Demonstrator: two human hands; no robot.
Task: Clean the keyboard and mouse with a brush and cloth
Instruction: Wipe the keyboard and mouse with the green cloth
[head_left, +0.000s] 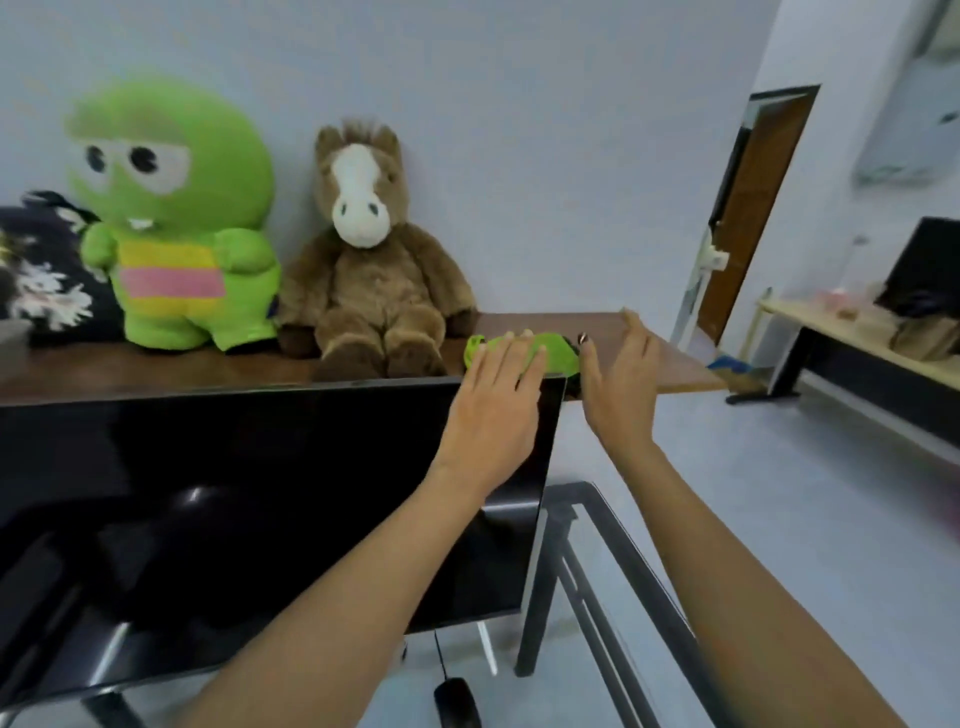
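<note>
A green cloth (558, 351) lies crumpled on the brown shelf (675, 364) behind the monitor. My left hand (493, 415) reaches over the monitor's top corner, fingers spread, fingertips resting on the cloth. My right hand (618, 384) is beside the cloth on its right, open with the palm turned inward. A small dark object (583, 339), maybe the brush, pokes up between the cloth and my right hand; most of it is hidden. A black mouse (457, 704) with its cable sits on the desk at the bottom edge. The keyboard is out of view.
A dark monitor (260, 509) fills the lower left. On the shelf sit a green plush toy (176, 223), a brown plush horse (369, 260) and a dark floral cushion (41, 270). A black metal frame (597, 571) stands right of the monitor. A side table (857, 343) is at far right.
</note>
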